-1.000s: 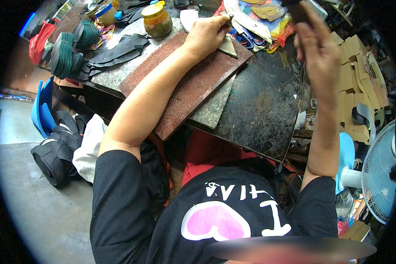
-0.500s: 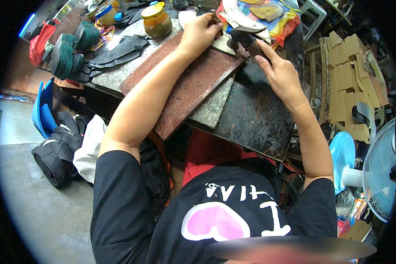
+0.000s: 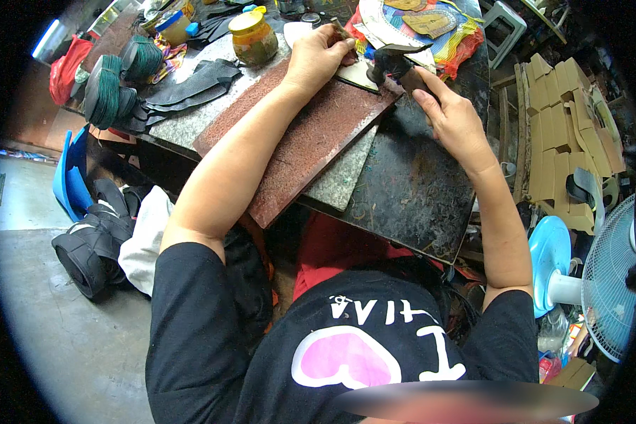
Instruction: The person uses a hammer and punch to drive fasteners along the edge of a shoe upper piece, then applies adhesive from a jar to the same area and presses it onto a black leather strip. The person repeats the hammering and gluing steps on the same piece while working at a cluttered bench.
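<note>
My right hand (image 3: pixel 458 126) is wrapped around the handle of a hammer (image 3: pixel 389 62) with a dark head. The hammer's head hangs just above the far right end of a reddish-brown rough board (image 3: pixel 311 134). My left hand (image 3: pixel 321 55) pinches a small, thin brownish piece (image 3: pixel 340 31) by the board's far edge; its kind is unclear. Beside those fingers lies a cream, dark-edged flat piece (image 3: pixel 360 75) on the board, partly hidden by the hand and the hammer.
A yellow-lidded jar (image 3: pixel 252 41) stands left of my left hand, near black leather-like pieces (image 3: pixel 194 88) and green cord spools (image 3: pixel 104 92). Right of the hammer are a colourful round item (image 3: pixel 403 25) and a red-yellow bag (image 3: pixel 462 58). Cardboard pieces (image 3: pixel 555 127) and a fan (image 3: pixel 611 279) stand at right.
The fingers of my left hand have shifted, and the brownish piece shows more plainly. The hammer has turned slightly in my right hand, staying near the same spot.
</note>
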Tool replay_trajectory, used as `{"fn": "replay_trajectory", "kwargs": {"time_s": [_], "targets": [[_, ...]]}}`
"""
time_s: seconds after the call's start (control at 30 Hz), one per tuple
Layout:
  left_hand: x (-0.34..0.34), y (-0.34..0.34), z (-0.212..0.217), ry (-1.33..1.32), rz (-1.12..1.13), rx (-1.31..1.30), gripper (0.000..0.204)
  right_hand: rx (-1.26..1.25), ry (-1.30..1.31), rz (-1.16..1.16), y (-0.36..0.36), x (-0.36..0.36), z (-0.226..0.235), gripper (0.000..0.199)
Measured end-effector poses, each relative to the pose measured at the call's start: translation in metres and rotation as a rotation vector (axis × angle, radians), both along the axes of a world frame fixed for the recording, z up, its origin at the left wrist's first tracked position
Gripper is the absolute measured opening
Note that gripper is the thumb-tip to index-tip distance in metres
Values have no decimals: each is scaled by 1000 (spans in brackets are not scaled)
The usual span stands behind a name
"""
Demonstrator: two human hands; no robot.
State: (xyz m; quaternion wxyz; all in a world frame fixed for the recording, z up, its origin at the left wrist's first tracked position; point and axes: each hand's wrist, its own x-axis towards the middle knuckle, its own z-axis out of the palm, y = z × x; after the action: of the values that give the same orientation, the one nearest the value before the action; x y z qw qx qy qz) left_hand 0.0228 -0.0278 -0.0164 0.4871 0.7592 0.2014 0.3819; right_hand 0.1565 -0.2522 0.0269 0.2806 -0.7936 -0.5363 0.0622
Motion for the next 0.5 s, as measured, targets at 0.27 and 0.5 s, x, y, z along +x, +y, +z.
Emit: {"fn": "replay_trajectory", "kwargs": {"time_s": [0.27,0.5], "targets": [[2,2,-1,-51,-57,-141,15,-45,-7,-19,-2,7,-9,45],[2,-2,4,66,21,345,22,162,-24,43,-4,4,35,40]]}}
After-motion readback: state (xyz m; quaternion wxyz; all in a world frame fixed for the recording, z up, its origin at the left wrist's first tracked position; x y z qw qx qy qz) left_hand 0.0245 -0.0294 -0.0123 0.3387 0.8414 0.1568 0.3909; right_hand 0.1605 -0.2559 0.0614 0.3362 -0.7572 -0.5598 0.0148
